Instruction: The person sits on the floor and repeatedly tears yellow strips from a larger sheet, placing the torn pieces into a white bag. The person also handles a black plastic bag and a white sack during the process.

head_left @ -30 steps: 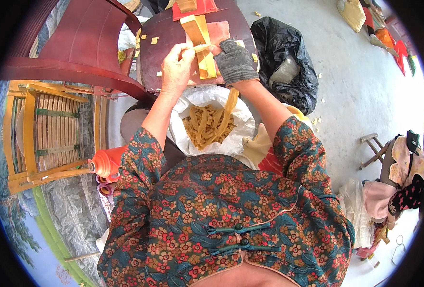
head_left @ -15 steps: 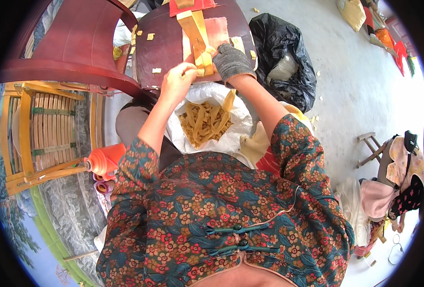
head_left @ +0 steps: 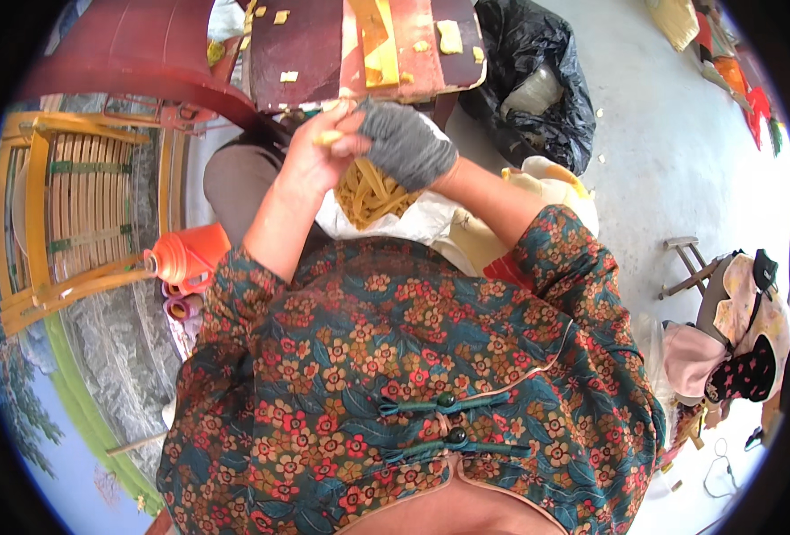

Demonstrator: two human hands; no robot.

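My bare left hand (head_left: 316,152) is closed, and a small pale-yellow piece (head_left: 328,137) shows between its fingers. Against it, my right hand (head_left: 405,144) in a grey knitted glove is curled, its fingertips partly hidden; I cannot make out what it holds. Both hands are just off the near edge of a dark red stool top (head_left: 301,49). On the stool, a yellow wooden block tool (head_left: 374,40) lies over a pinkish cloth (head_left: 420,67). Below my hands, yellow-brown strips (head_left: 372,194) fill a white bag (head_left: 435,217), partly covered by the right hand.
Small yellow chips (head_left: 450,37) are scattered on the stool. A black plastic bag (head_left: 564,116) stands to its right. At left are a dark red chair (head_left: 118,58), a folded wooden slatted chair (head_left: 87,205) and an orange thermos-like container (head_left: 190,254). Clothes (head_left: 725,348) are heaped at the right.
Both hands have left the wooden block tool and come together nearer my body, over the strips. The head view has shifted, so the stool appears higher up.
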